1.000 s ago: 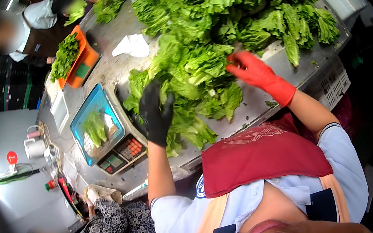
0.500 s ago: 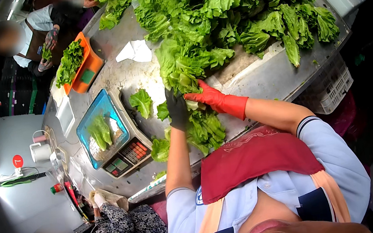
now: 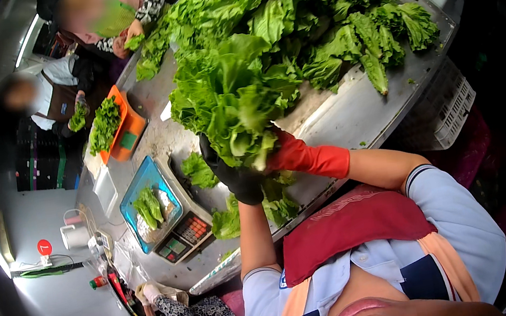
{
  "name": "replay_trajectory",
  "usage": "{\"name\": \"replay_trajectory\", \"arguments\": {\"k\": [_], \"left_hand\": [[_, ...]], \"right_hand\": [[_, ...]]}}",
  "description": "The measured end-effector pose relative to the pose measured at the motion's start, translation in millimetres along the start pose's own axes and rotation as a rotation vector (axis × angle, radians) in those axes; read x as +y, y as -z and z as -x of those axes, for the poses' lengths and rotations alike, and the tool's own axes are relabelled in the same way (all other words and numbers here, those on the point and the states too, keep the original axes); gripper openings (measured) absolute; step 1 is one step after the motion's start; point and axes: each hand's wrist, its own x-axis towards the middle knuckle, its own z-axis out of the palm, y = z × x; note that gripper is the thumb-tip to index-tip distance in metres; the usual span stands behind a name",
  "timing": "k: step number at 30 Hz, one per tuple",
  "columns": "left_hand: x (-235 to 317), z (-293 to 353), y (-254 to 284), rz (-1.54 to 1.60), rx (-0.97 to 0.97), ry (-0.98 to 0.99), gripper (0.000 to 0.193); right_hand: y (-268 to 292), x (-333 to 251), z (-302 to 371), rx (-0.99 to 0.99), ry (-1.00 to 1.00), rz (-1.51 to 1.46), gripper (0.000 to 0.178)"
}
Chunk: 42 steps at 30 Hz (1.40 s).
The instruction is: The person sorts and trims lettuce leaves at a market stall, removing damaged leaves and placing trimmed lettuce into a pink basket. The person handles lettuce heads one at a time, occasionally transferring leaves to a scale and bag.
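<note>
A leafy head of lettuce (image 3: 223,101) is raised over the near part of the table, its pale stem end toward me. My left hand (image 3: 230,172), in a black glove, closes round its lower left side. From the right, my right hand (image 3: 291,156) in a red rubber glove grips near the stem end; its fingertips are partly hidden by leaves. Beneath my wrists lie loose lettuce leaves (image 3: 226,222). Behind the held head spreads a big heap of lettuce (image 3: 316,2).
To the left stands a scale (image 3: 183,234) with lettuce (image 3: 148,209) in its blue tray (image 3: 155,171). Beyond it is an orange basket (image 3: 128,124) of lettuce. Other people work at the far side and lower left. A white crate (image 3: 451,109) sits below the right table edge.
Both hands have lifted a lettuce head that was down among the leaves; its leaves now stand up and spread. The view has shifted, and a person at the far side shows more.
</note>
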Motion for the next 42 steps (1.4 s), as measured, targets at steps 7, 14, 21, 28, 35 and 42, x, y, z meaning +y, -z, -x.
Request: {"name": "replay_trajectory", "arguments": {"k": [7,14,21,28,35,42], "left_hand": [[19,20,-114,0.028,-0.193,-0.168,0.068],[81,103,-331,0.453,-0.673,0.096,0.068],[90,220,-516,0.086,-0.993,-0.902,0.056],[73,331,-640,0.564,-1.712,0.008,0.042],[-22,379,-705,0.54,-1.669,-0.381,0.047],[-2,430,-714,0.853,-1.684,0.948,0.033]], "right_hand": [[110,-62,62,0.162,-0.023,-0.619,0.071],[249,-138,211,0.64,0.22,-0.606,0.111],[355,-229,408,1.241,0.061,-0.407,0.073],[418,-223,538,1.485,0.015,-0.409,0.045],[483,-189,614,1.685,-0.257,-0.446,0.04],[509,-183,636,1.7,-0.266,-0.204,0.051]]}}
